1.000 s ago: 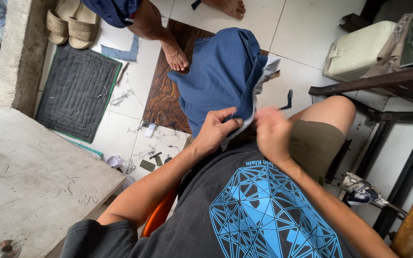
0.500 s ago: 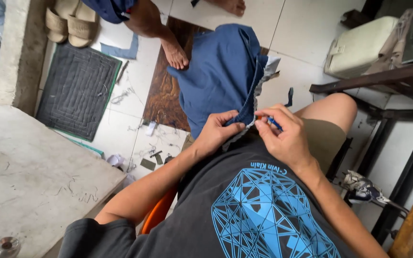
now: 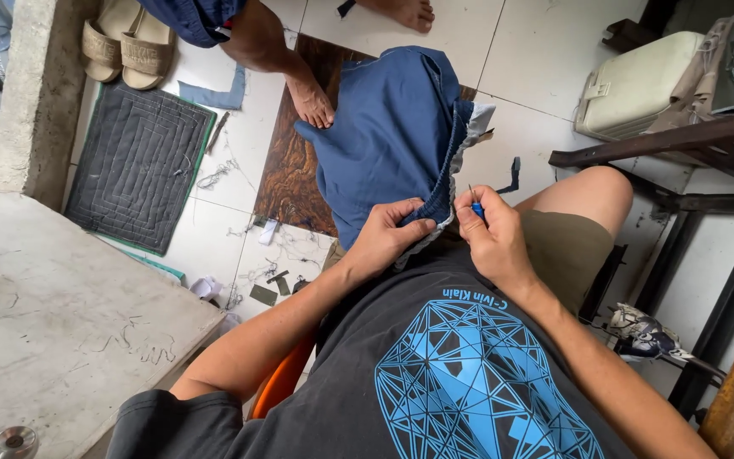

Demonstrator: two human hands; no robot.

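A blue garment (image 3: 388, 136) with a pale lining hangs over my knee. My left hand (image 3: 388, 236) pinches its near edge at the seam. My right hand (image 3: 490, 240) holds a small blue-handled tool (image 3: 476, 206), its thin metal tip pointing up against the same edge. The two hands are close together, a few centimetres apart, above my lap. I wear a dark shirt with a blue line pattern and olive shorts (image 3: 567, 248).
Another person's bare leg and foot (image 3: 303, 85) stand on the tiled floor just beyond the garment. A dark quilted mat (image 3: 138, 161), sandals (image 3: 125, 38), thread and fabric scraps (image 3: 269, 272) lie left. A concrete slab (image 3: 61, 323) is near left; a dark metal frame (image 3: 681, 178) and cream case (image 3: 639, 81) stand right.
My right hand, earlier blurred and lower by the garment's edge, has come up with the blue tool against the seam. My left hand keeps its pinch on the fabric.
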